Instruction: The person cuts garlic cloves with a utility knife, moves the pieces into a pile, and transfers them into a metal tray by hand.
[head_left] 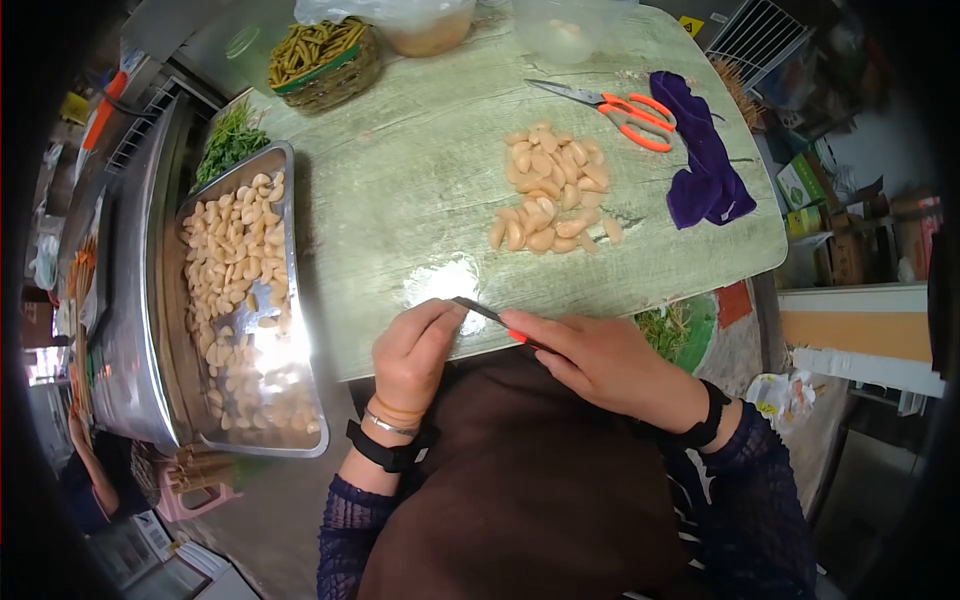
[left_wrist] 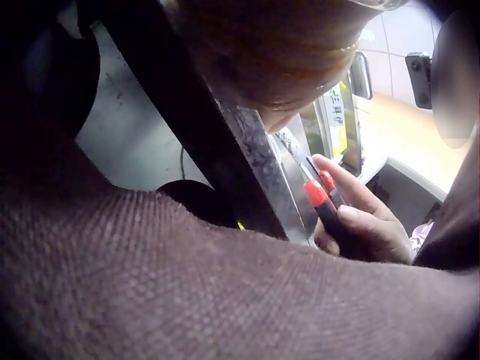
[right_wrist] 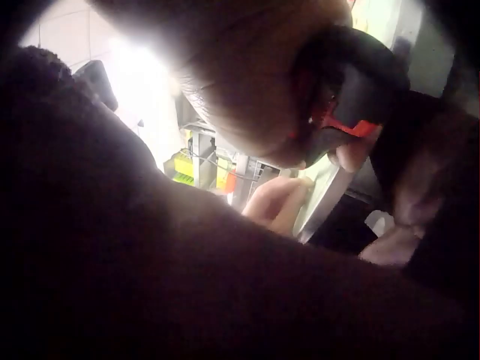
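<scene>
Weathered, pale-green wooden planks make up the surface (head_left: 400, 180), and at its near edge a small knife (head_left: 490, 317) with a red and black handle lies between both hands. The right hand (head_left: 600, 365) is clenched round the handle, with the blade pointing left. The left hand (head_left: 410, 350) meets the blade tip with its fingers curled. Glare on the wood hides whether they pinch anything, so I cannot tell.

Beyond the knife, a loose pile of peeled cloves (head_left: 550, 190) sits mid-surface, well apart from the hands. To the left, a metal tray (head_left: 305, 330) holds many more cloves. Green herbs (head_left: 228, 140) lie at its far end.

At the far side are orange-handled scissors (head_left: 620, 108), just beside a crumpled purple cloth (head_left: 705, 160). A wicker basket (head_left: 330, 60) of green pods and a plastic tub (head_left: 430, 25) are there too.

A brown apron (head_left: 520, 480) covers the person's lap. Boxes and clutter crowd the floor to the right.
</scene>
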